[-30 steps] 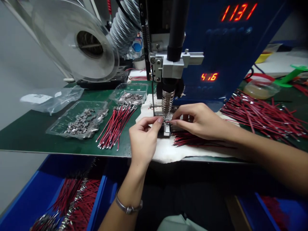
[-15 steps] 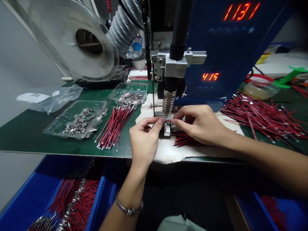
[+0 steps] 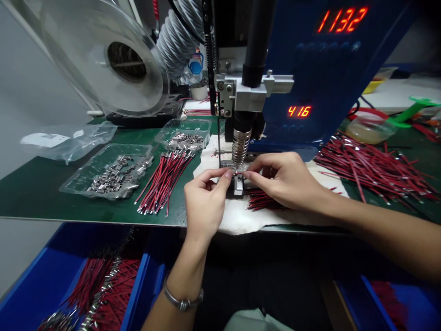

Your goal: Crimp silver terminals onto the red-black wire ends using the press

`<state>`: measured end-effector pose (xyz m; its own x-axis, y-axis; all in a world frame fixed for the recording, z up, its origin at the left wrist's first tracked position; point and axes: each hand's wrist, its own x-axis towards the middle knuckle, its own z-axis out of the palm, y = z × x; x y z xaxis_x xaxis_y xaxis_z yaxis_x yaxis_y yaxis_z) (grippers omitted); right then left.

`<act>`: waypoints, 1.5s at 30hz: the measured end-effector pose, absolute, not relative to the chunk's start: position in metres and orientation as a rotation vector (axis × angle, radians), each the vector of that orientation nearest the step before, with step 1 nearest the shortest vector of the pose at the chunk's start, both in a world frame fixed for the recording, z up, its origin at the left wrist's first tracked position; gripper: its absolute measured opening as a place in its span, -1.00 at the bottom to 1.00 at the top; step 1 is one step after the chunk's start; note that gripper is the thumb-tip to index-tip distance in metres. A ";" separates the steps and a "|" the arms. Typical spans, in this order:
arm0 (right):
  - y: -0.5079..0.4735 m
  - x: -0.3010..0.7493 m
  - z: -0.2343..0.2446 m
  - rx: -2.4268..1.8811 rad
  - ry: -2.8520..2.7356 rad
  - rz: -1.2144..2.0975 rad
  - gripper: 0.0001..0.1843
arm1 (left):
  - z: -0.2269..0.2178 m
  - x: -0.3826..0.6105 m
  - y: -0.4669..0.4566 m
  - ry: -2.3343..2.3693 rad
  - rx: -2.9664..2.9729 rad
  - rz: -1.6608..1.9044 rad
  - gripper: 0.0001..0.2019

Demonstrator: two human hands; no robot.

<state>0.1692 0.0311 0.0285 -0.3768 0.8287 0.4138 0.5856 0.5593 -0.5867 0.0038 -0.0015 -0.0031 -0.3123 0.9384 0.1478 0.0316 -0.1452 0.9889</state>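
My left hand [image 3: 206, 200] is closed in a pinch at the small metal jig [image 3: 238, 185], its fingertips on a small metal part [image 3: 234, 172] mostly hidden by them. From the other side, my right hand [image 3: 287, 179] pinches a red and black wire [image 3: 240, 173] whose end meets that part. Right above both sets of fingertips stands the machine's tip with its metal coil [image 3: 240, 145]. Under my right hand lies a bundle of red and black wires [image 3: 263, 200] on a white cloth [image 3: 241, 220].
Left of the jig are finished-looking wires [image 3: 165, 181] with metal ends and two clear trays [image 3: 70, 186] of small metal parts. More wires [image 3: 372, 168] are heaped at right. The blue machine [image 3: 299, 133] shows lit red numbers. A blue drawer [image 3: 31, 276] holds wires below.
The machine's red numbers have gone from 1131 to 1132 and from 415 to 416. Both hands keep nearly the same place; the whole view has shifted slightly.
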 end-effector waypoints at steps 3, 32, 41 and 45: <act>0.031 0.169 0.028 -1.109 -2.096 0.464 -0.85 | -0.003 0.004 -0.001 1.370 1.160 1.556 -0.79; 0.031 0.169 0.027 -1.086 -2.097 0.452 -0.86 | -0.006 0.003 -0.002 1.396 1.226 1.558 -0.77; 0.030 0.169 0.027 -1.089 -2.098 0.461 -0.84 | -0.004 0.003 -0.002 1.398 1.225 1.562 -0.78; 0.030 0.169 0.027 -1.084 -2.096 0.462 -0.83 | -0.005 0.004 -0.004 1.398 1.220 1.569 -0.78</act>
